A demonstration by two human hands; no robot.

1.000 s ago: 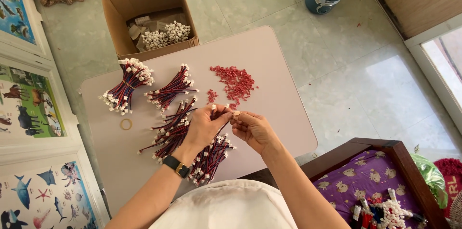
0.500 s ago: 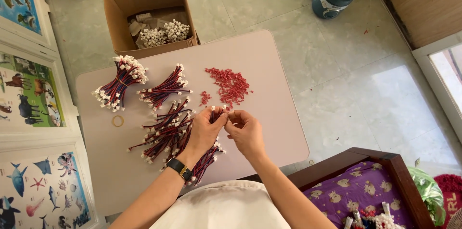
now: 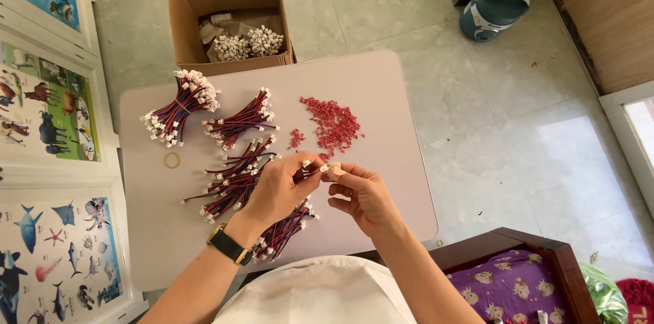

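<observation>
My left hand (image 3: pixel 276 191), with a black wristwatch, pinches a short red-and-black wire with a white connector (image 3: pixel 308 164) over the pale table (image 3: pixel 381 85). My right hand (image 3: pixel 364 194) meets it at that connector end, fingertips closed on a small piece I cannot make out. Loose wires (image 3: pixel 235 177) lie under and left of my left hand. A further bunch (image 3: pixel 286 228) sits below my left wrist. A pile of small red caps (image 3: pixel 334 123) lies just beyond my hands.
Two tied wire bundles (image 3: pixel 178 107) (image 3: pixel 242 119) and a rubber band (image 3: pixel 172 160) lie on the table's left. A cardboard box (image 3: pixel 228 14) with white connectors stands behind. Animal posters (image 3: pixel 41 113) lean at left. A blue appliance (image 3: pixel 494 7) and dark wooden furniture (image 3: pixel 538 256) sit right.
The camera has shifted, so the table sits differently in view. My hands stay together at the wire's connector end, little changed.
</observation>
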